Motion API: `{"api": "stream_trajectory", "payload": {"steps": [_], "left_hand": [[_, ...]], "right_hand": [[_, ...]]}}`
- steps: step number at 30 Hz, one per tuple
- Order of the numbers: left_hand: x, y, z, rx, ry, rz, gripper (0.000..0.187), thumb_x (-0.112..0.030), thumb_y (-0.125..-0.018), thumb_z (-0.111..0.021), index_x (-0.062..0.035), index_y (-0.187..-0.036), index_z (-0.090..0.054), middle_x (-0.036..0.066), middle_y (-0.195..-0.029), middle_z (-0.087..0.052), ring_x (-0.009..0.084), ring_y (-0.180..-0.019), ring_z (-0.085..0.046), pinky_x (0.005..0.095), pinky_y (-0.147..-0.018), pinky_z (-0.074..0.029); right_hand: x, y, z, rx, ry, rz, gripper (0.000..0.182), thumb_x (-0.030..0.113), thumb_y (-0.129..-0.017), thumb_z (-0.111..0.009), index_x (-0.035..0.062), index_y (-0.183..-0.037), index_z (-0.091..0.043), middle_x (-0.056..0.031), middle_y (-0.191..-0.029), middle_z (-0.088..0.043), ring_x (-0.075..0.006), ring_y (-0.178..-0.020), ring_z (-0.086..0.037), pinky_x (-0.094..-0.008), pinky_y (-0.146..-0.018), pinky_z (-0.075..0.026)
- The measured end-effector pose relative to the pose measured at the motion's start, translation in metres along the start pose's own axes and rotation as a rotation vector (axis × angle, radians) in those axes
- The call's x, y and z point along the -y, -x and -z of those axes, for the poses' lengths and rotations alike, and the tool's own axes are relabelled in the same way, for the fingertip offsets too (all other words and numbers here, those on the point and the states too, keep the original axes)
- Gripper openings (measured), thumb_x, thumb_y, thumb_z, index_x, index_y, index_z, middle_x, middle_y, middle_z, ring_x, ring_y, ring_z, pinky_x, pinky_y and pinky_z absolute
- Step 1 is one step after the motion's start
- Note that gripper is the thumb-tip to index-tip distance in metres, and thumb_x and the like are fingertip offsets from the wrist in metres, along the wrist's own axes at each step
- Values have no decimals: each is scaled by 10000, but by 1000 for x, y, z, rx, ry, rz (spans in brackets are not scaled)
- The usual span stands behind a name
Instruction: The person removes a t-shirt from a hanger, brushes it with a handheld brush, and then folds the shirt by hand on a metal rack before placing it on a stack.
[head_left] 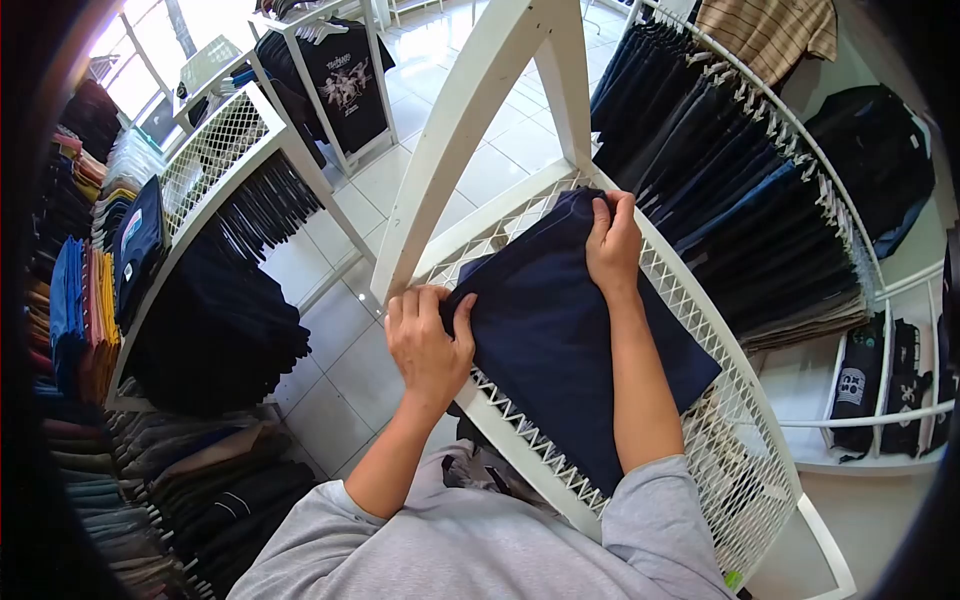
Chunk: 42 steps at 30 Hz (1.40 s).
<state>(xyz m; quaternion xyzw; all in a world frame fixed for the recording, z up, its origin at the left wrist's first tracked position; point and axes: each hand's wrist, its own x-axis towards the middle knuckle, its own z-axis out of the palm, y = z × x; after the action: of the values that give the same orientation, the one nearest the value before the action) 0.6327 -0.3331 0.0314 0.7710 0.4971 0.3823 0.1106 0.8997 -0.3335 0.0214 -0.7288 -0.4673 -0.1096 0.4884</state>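
A dark navy garment (545,335) lies partly folded on a white wire-mesh rack top (730,470). Its upper edge is gripped at both ends. At the left corner my left hand (430,340) pinches the cloth between thumb and fingers. My right hand (613,243) holds the upper right corner, thumb on top and fingers curled round the edge. One flap of the cloth spreads out to the right beneath my right forearm.
White frame posts (455,140) rise just beyond the garment. Dark trousers (720,190) hang from a curved rail at the right. Dark clothes (205,320) and stacks of folded garments (85,310) stand at the left. Rolled black items (857,385) sit on a shelf at far right.
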Motion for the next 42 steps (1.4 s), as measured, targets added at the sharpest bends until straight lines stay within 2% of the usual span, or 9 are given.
{"api": "stream_trajectory", "payload": {"steps": [7, 12, 16, 19, 28, 33, 36, 39, 42], "left_hand": [[2, -4, 1, -122, 4, -218, 227, -202, -927, -731, -36, -1047, -633, 134, -950, -652, 331, -991, -584, 461, -901, -414], [-18, -5, 23, -148, 198, -178, 244, -169, -935, -759, -7, -1036, -607, 150, -914, -652, 308, -842, -628, 412, -782, -488], [-65, -19, 73, -87, 634, -174, 236, -87, -876, -806, 17, -985, -624, 139, -819, -673, 207, -771, -662, 342, -739, -525], [-103, -28, 115, -16, 796, -276, 196, -13, -900, -786, -18, -1007, -622, -3, -891, -627, 65, -827, -582, 228, -755, -490], [-202, -64, 195, 239, 607, -669, 379, -246, -905, -803, -74, -1230, -714, 97, -1134, -746, 166, -1053, -692, 358, -946, -562], [-213, -97, 141, 253, 499, -830, 363, -210, -890, -812, -71, -1216, -733, 91, -1103, -755, 177, -1052, -691, 354, -984, -536], [-221, -83, 157, 170, 493, -790, 369, -181, -873, -819, -86, -1221, -739, 83, -1089, -761, 177, -1040, -692, 360, -972, -536], [-223, -41, 186, 53, 522, -804, 377, -124, -850, -825, -112, -1217, -744, 67, -1069, -771, 174, -1001, -707, 372, -941, -537], [-203, 11, 194, 12, 438, -913, 402, -61, -815, -832, -130, -1202, -748, 38, -1059, -777, 181, -991, -721, 376, -926, -526]], "right_hand": [[17, -1, 13, -186, -126, 65, 207, 216, -1067, -563, 16, -1114, -537, -241, -923, -679, -462, -856, -678, -468, -717, -521], [52, -9, 81, -256, -244, 89, 447, 352, -875, -855, 33, -1071, -611, -67, -810, -684, -128, -731, -650, -309, -683, -531], [88, -17, 171, -149, -434, 175, 464, 245, -782, -933, 29, -1094, -667, -26, -905, -721, -104, -822, -670, -263, -778, -557], [109, -19, 254, 40, -520, 81, 398, 172, -816, -901, 26, -1122, -693, -31, -961, -724, -86, -864, -669, -237, -775, -570], [124, -9, 418, 277, -326, 27, 489, 151, -822, -885, -14, -1240, -693, -59, -973, -754, -96, -861, -701, -244, -752, -584], [88, -22, 406, 348, -48, -136, 407, 234, -849, -868, 8, -1161, -733, -60, -922, -761, -102, -765, -675, -237, -666, -524], [81, -20, 398, 11, -109, 205, 343, 217, -844, -869, 19, -1091, -735, -16, -794, -702, -84, -661, -594, -265, -616, -491], [101, 5, 418, -49, -45, 231, 311, 192, -828, -873, 30, -1051, -729, -6, -762, -677, -84, -658, -582, -265, -611, -477], [116, 53, 442, 156, -11, 154, 268, 148, -809, -870, 52, -1014, -727, -3, -739, -658, -86, -658, -581, -268, -599, -467]]}}
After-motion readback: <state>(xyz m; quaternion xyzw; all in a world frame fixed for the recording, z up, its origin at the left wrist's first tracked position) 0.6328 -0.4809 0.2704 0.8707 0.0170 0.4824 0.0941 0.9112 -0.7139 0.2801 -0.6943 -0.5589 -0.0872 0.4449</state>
